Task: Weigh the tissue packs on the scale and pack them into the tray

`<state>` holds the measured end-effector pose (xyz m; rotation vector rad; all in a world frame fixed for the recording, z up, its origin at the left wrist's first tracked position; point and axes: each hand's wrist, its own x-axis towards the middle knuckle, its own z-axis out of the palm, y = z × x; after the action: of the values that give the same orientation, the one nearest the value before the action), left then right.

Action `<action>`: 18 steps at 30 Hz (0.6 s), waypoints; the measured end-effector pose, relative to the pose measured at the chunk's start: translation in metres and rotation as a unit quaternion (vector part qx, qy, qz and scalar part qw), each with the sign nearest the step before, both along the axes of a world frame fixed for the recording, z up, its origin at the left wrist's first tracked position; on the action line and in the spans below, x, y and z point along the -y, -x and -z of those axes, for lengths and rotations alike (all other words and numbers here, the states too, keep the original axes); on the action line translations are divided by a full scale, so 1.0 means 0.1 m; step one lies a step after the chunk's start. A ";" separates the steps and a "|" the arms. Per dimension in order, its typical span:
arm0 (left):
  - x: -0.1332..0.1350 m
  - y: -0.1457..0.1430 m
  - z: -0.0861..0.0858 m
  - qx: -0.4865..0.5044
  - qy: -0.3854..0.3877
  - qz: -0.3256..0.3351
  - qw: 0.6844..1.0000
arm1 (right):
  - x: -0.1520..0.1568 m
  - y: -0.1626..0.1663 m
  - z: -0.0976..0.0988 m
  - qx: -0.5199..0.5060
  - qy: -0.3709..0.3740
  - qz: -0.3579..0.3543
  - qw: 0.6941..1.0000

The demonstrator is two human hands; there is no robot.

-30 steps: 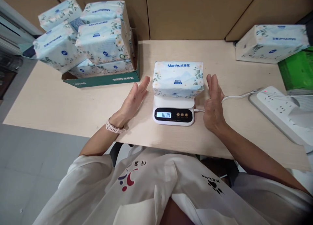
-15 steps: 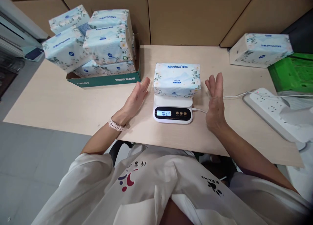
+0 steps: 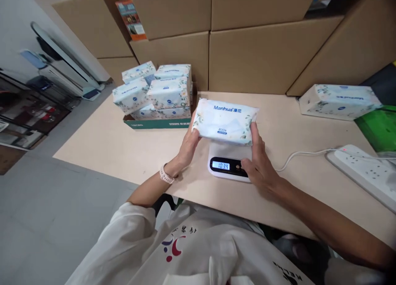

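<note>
Between my two hands is a pale blue floral tissue pack [image 3: 225,122], lifted and tilted above a white digital scale [image 3: 230,178]. My left hand [image 3: 188,147] grips the pack's left end, its far fingers hidden behind the wrapper. At the other end, my right hand [image 3: 260,163] has its fingers pressed to the pack's side, while the thumb lies low over the scale's buttons. The lit display [image 3: 220,166] reads about 103.4. Part of the scale's platform shows under the pack.
Several similar packs [image 3: 169,91] are piled in a green box [image 3: 157,123] at the back left. Another tissue pack [image 3: 340,102] stands at the right, near a green object [image 3: 377,128] and a white power strip [image 3: 368,165] with a cable. Cardboard boxes [image 3: 253,58] line the back edge.
Both open hands have closed in on the tissue pack from its sides and raised it off the scale. My view has shifted, now showing more of the boxes behind and the floor at left.
</note>
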<state>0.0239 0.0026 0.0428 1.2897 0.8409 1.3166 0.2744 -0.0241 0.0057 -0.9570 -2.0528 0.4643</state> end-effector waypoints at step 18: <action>-1.37 1.24 -1.48 0.190 0.003 -0.357 0.915 | -0.25 0.80 -0.71 -0.038 -0.220 -0.075 0.972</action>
<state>-0.0996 0.1396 0.1909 0.6769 1.0753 2.0517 0.1948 0.0006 0.0765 -0.5129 -2.0473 0.1081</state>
